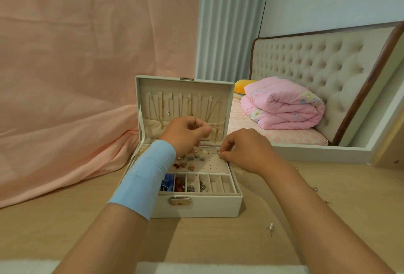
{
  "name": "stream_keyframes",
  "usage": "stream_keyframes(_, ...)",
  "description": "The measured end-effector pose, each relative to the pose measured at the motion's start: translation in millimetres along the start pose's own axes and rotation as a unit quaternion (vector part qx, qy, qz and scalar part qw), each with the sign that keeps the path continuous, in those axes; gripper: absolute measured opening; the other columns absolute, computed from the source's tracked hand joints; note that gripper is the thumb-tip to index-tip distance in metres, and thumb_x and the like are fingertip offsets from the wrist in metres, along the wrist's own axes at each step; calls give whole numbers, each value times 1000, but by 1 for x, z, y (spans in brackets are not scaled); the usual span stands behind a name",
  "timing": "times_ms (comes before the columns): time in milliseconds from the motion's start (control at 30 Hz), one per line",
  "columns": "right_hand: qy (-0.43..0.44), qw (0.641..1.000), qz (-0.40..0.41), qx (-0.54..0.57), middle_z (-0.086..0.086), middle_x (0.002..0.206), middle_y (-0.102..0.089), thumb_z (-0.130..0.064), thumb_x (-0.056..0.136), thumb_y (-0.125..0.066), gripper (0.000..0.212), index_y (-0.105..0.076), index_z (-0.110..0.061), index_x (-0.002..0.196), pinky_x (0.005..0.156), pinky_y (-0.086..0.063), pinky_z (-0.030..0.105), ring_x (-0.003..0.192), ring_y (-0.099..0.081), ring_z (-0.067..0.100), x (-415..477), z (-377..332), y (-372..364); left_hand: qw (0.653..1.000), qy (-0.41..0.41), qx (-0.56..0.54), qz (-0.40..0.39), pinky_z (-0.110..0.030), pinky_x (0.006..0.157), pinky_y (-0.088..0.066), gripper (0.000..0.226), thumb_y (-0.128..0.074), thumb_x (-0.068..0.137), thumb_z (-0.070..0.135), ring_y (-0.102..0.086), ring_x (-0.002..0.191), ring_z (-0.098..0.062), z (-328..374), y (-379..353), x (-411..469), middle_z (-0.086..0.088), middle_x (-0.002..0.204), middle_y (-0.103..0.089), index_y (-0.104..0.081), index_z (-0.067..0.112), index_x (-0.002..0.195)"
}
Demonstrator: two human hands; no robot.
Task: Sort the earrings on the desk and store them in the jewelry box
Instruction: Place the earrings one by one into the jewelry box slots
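A white jewelry box (203, 207) stands open on the desk, its lid upright with gold chains hanging inside. Its perforated earring panel (211, 162) carries several small studs on the left half. My right hand (247, 151) pinches a small silver earring (218, 152) at the panel's far right edge. My left hand (185, 134), with a blue band on the wrist, hovers curled above the panel's back; I cannot tell whether it holds anything. Front compartments hold blue, red and silver pieces. A pearl earring (271, 226) lies on the desk to the right.
More small earrings (314, 188) lie scattered at the desk's right. Pink cloth (65, 120) drapes behind and left of the box. A mirror (328, 90) leans at the back right, showing a bed with a pink quilt. A white strip runs along the desk's near edge.
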State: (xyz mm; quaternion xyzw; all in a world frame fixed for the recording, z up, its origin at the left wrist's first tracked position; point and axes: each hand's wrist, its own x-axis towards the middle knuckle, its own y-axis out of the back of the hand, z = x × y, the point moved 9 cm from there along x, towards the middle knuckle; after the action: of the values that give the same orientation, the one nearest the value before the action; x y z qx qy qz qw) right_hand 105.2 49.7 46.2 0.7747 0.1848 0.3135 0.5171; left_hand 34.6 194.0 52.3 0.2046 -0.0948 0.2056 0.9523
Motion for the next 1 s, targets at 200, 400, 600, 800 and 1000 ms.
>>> stream_keyframes(200, 9, 999, -2, -33, -17, 94, -72, -33, 88, -69, 8, -77, -33, 89, 69, -42, 27, 89, -62, 7, 0, -4, -2, 1000, 11, 6, -7, -22, 59, -56, 13, -63, 94, 28, -60, 66, -6, -1, -4, 0, 8, 90, -74, -71, 18, 95)
stream_keyframes(400, -8, 996, 5, 85, -18, 95, -70, -32, 90, -65, 15, -76, -28, 80, 84, -54, 37, 93, -65, 10, 1, 4, 10, 1000, 11, -10, -3, -21, 58, -55, 11, -65, 93, 26, -59, 64, -5, 1, -3, -1, 9, 86, -76, -73, 20, 90)
stream_keyframes(600, 2, 997, -36, 62, -19, 93, -74, -31, 87, -67, 12, -79, -35, 89, 87, -57, 37, 92, -66, 5, 1, 1, -1, 1000, 12, -11, -4, -20, 57, -53, 11, -65, 93, 27, -60, 64, -4, 1, -3, -1, 10, 86, -76, -73, 21, 92)
stream_keyframes(800, 49, 970, 80, 225, -16, 89, -72, -28, 81, -78, 26, -72, -38, 103, 70, -45, 25, 64, -57, -8, 0, -11, 19, 999, 28, -45, 4, -20, 56, -51, 12, -66, 92, 27, -61, 65, -6, -1, -3, -2, 8, 85, -75, -74, 19, 97)
stream_keyframes(1000, 44, 923, 150, 352, -14, 79, -76, -18, 77, -87, 22, -78, -37, 81, 68, -51, 27, 63, -60, -3, -2, -13, 35, 993, 64, -100, -25, -26, 68, -57, 14, -67, 91, 34, -67, 73, -8, -4, -11, -3, 7, 92, -74, -75, 24, 97)
